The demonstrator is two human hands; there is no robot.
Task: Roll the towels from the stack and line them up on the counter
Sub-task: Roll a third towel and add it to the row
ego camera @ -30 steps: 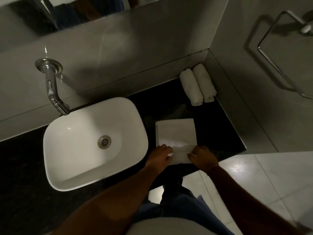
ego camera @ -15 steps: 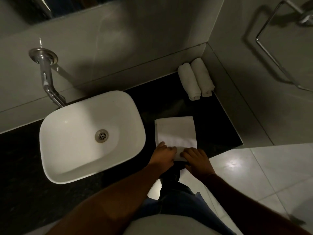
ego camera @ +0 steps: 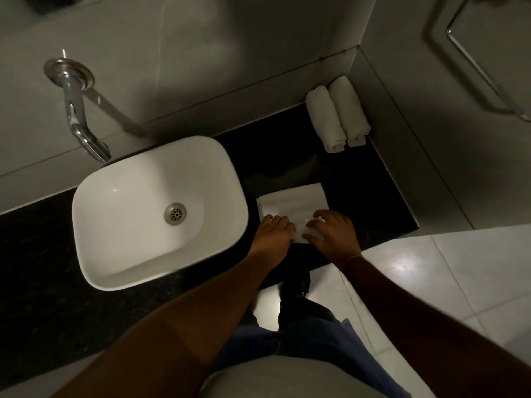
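white towel [ego camera: 293,201] flat on dark counter [ego camera: 359,191], near edge part-rolled | two rolled towels [ego camera: 336,114] side by side, back corner

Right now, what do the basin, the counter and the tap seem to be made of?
Basin: looks like glazed white ceramic, smooth with soft highlights. Counter: probably polished dark stone, near black with faint speckles at the left. Tap: shiny silver metal, perhaps chrome or steel, with bright reflections.

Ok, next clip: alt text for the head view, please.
Both hands, left hand and right hand, press on the near edge of a flat white towel on a dark counter, beside a white basin. Two rolled towels lie side by side in the far corner.
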